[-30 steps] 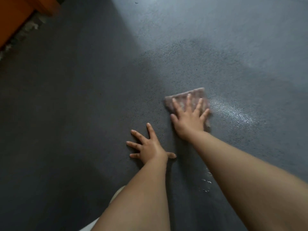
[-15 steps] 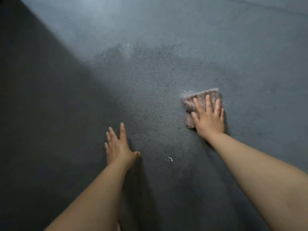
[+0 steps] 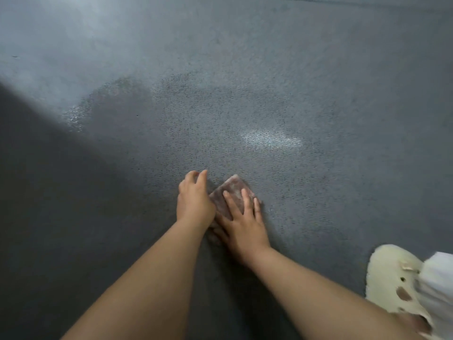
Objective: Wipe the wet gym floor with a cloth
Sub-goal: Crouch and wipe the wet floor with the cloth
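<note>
A small folded pinkish cloth [image 3: 232,190] lies flat on the dark grey speckled gym floor [image 3: 343,99]. My right hand [image 3: 241,222] presses on it with fingers spread flat, covering its near half. My left hand [image 3: 195,200] sits right beside the cloth's left edge, fingers curled loosely, touching or nearly touching my right hand; whether it grips the cloth I cannot tell. A wet patch [image 3: 269,139] shines on the floor beyond the cloth, and another glistening wet spot [image 3: 76,114] lies at the left.
A cream perforated clog [image 3: 394,283] on my foot, with a white trouser leg [image 3: 438,285] above it, rests on the floor at the lower right. A dark shadow covers the floor's left side.
My right hand has dragged the cloth back toward me and leftward. My left hand has moved right to meet it. The view has shifted, and my clog has come into sight.
</note>
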Demonstrator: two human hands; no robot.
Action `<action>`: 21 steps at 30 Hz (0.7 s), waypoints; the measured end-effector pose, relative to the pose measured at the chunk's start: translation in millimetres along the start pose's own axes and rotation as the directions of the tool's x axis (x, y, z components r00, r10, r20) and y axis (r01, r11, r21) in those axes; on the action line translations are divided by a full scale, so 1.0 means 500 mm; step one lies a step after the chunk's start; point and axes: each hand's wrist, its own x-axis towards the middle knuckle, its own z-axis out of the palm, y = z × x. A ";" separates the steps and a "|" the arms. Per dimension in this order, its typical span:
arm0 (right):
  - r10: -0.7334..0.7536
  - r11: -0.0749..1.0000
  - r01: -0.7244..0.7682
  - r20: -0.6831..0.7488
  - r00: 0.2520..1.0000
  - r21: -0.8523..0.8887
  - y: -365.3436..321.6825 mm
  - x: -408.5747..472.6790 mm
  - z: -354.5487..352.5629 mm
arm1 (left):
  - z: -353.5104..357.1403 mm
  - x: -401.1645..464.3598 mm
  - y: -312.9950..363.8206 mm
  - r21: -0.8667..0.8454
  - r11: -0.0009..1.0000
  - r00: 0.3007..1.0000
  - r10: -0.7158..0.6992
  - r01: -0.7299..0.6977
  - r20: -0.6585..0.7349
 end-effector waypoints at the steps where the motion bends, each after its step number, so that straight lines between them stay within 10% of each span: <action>1: -0.012 1.000 0.012 0.009 1.000 -0.006 0.022 0.011 -0.006 | 0.003 0.006 0.010 0.009 1.000 1.000 0.013 -0.013 0.003; 8: 0.279 0.960 -0.278 -0.065 0.958 0.023 0.252 0.098 -0.084 | 0.022 0.044 0.079 0.193 0.976 0.990 0.077 -0.099 0.115; 15: 0.764 0.623 -0.748 0.025 0.644 0.227 0.382 0.168 -0.152 | 0.055 0.063 0.138 0.349 0.927 0.967 0.052 -0.140 0.250; 21: 0.342 0.933 -0.333 -0.047 0.939 0.133 0.239 0.266 -0.168 | 0.079 0.066 0.153 0.399 0.905 0.966 0.040 -0.144 0.257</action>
